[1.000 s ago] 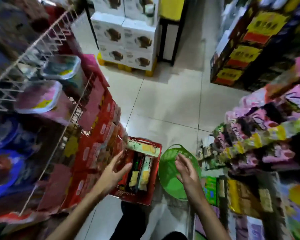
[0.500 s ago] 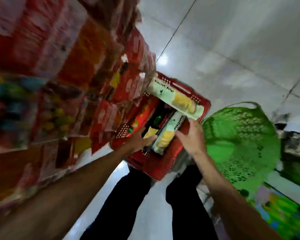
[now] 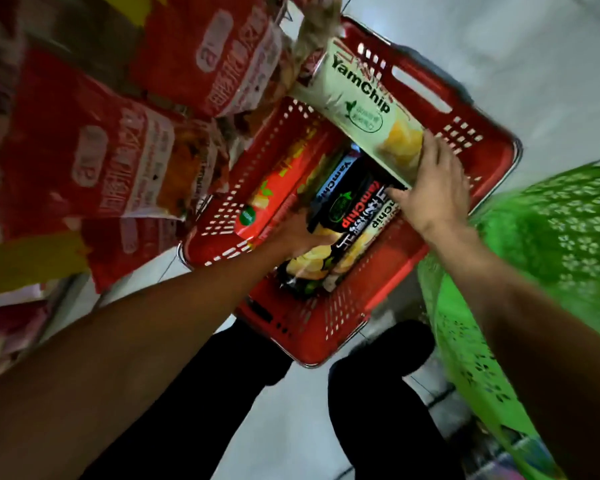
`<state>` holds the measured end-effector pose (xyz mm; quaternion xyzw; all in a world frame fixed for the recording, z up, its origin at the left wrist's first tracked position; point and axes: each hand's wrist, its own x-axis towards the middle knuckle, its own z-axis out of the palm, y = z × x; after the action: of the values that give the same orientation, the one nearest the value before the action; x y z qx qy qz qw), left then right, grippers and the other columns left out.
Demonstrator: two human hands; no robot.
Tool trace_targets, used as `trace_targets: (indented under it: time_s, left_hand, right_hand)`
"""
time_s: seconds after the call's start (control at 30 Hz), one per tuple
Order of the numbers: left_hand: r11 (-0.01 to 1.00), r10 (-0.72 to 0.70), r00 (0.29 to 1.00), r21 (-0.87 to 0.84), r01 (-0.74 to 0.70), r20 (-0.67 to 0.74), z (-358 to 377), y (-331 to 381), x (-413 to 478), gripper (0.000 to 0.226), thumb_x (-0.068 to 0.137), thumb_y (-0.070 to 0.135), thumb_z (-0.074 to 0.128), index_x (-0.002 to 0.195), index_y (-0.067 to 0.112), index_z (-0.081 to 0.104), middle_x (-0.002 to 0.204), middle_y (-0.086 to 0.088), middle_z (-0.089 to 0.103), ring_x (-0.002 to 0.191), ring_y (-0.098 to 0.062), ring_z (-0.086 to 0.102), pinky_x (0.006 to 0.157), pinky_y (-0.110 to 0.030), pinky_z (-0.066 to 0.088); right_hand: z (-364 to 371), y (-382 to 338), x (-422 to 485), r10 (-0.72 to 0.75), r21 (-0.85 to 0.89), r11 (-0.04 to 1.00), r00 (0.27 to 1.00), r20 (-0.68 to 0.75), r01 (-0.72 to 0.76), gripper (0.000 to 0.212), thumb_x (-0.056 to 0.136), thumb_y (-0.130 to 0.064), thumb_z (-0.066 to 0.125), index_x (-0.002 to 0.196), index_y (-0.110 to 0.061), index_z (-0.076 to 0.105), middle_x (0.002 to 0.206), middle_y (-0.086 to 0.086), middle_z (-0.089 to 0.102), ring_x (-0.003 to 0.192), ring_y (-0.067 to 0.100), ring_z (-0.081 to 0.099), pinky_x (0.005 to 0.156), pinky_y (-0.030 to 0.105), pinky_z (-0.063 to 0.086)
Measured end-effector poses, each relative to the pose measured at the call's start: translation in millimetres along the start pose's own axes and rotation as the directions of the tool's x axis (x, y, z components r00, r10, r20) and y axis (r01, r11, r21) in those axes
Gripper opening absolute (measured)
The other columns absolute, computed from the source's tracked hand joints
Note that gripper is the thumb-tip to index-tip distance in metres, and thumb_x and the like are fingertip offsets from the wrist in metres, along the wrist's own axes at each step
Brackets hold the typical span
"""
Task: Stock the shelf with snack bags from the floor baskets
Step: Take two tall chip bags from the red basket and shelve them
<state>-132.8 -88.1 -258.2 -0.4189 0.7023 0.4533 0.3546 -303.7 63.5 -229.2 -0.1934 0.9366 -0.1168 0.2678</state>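
Note:
A red plastic basket (image 3: 471,140) on the floor holds several YamChip snack bags. A cream YamChip bag (image 3: 357,105) lies across its top. A black YamChip bag (image 3: 352,209) stands in the middle and an orange-red bag (image 3: 278,188) lies at the left. My left hand (image 3: 298,233) is down inside the basket, its fingers closed around the lower part of the black bag. My right hand (image 3: 433,192) grips the upper end of the same black bag, its back touching the cream bag's lower corner.
Red snack bags (image 3: 118,161) hang from the shelf on the left, close over the basket. A green perforated basket (image 3: 551,244) stands to the right. My dark trouser legs (image 3: 378,403) are below the red basket on the pale tiled floor.
The view has dropped closer to the red basket. Both hands went from hovering above the baskets to reaching inside and closing on the black bag.

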Motion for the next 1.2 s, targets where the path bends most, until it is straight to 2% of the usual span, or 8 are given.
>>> trace_targets:
  time_s: [0.13,0.27,0.43,0.57,0.77,0.97,1.1,1.2]
  left_hand:
    - [0.984,0.032,0.996,-0.179,-0.016,0.085,5,2,1,0.083,0.085,0.006,0.074,0.152,0.01,0.026,0.149,-0.009,0.043,0.137,-0.019,0.039,0.078,-0.006,0.031]
    - [0.958,0.057,0.977,-0.288,0.004,0.203,1,7,7,0.085,0.087,0.0,0.07,0.154,0.013,0.02,0.152,-0.006,0.039,0.142,-0.02,0.035,0.089,-0.015,0.036]
    - [0.96,0.016,0.967,-0.275,0.056,0.254,-14,-4,3,0.088,0.086,0.02,0.074,0.155,0.023,0.02,0.156,0.002,0.031,0.145,-0.018,0.027,0.097,-0.026,0.029]
    - [0.959,0.003,0.957,-0.272,0.08,0.291,-30,-21,-24,0.108,0.063,0.057,0.085,0.152,0.031,0.03,0.155,0.012,0.034,0.144,-0.015,0.031,0.114,-0.038,0.029]
    - [0.923,0.026,0.972,-0.378,0.067,0.236,-51,-17,-83,0.066,0.088,0.03,0.071,0.143,0.035,0.034,0.133,0.015,0.045,0.124,-0.007,0.043,0.113,-0.034,0.026]
    - [0.895,0.095,0.962,-0.444,0.03,0.256,-73,-14,-144,0.059,0.091,0.018,0.066,0.142,0.033,0.04,0.122,0.019,0.062,0.107,0.005,0.06,0.104,-0.032,0.043]
    - [0.917,0.107,0.958,-0.398,0.009,0.268,-87,-13,-178,0.074,0.083,0.019,0.075,0.147,0.032,0.039,0.135,0.013,0.06,0.119,-0.002,0.06,0.102,-0.031,0.047]
    - [0.928,0.118,0.951,-0.373,-0.003,0.285,-97,-8,-198,0.072,0.084,0.018,0.075,0.146,0.032,0.041,0.13,0.02,0.06,0.118,0.002,0.059,0.102,-0.031,0.048]
  right_hand:
    - [8,-4,11,0.03,-0.005,1.0,0.999,-0.027,-0.03,0.109,0.076,-0.046,0.079,0.156,-0.018,0.011,0.16,0.015,0.025,0.147,0.034,0.024,0.12,0.05,0.022]
    - [14,-8,23,0.021,0.006,1.0,0.998,-0.058,-0.021,0.104,0.076,-0.043,0.079,0.154,-0.016,0.015,0.157,0.016,0.031,0.144,0.036,0.03,0.117,0.052,0.026]
    - [5,-8,18,0.003,0.04,0.999,0.997,-0.072,-0.001,0.087,0.078,-0.035,0.077,0.149,-0.015,0.03,0.146,0.014,0.046,0.132,0.036,0.044,0.11,0.05,0.037]
    - [-16,-14,-1,0.006,0.069,0.998,1.0,-0.025,-0.004,0.082,0.076,-0.043,0.072,0.146,-0.018,0.036,0.137,0.012,0.055,0.121,0.035,0.055,0.1,0.047,0.046]
    - [-75,-32,-40,0.076,0.207,0.971,0.978,0.195,-0.117,0.071,0.076,-0.052,0.071,0.136,-0.025,0.046,0.111,-0.004,0.065,0.088,0.021,0.059,0.074,0.027,0.041]
    - [-140,-32,-109,0.068,0.531,0.743,0.836,0.545,-0.407,0.047,0.083,-0.047,0.066,0.125,-0.026,0.059,0.102,-0.006,0.072,0.08,0.017,0.071,0.068,0.032,0.056]
    - [-180,-11,-139,0.035,0.502,0.573,0.631,0.775,-0.648,0.038,0.087,-0.044,0.061,0.109,-0.015,0.07,0.101,0.013,0.076,0.091,0.033,0.073,0.094,0.052,0.054]
    - [-222,1,-149,-0.048,0.507,0.472,0.553,0.832,-0.722,0.036,0.09,-0.04,0.054,0.09,-0.013,0.078,0.092,0.018,0.076,0.079,0.028,0.072,0.084,0.044,0.056]
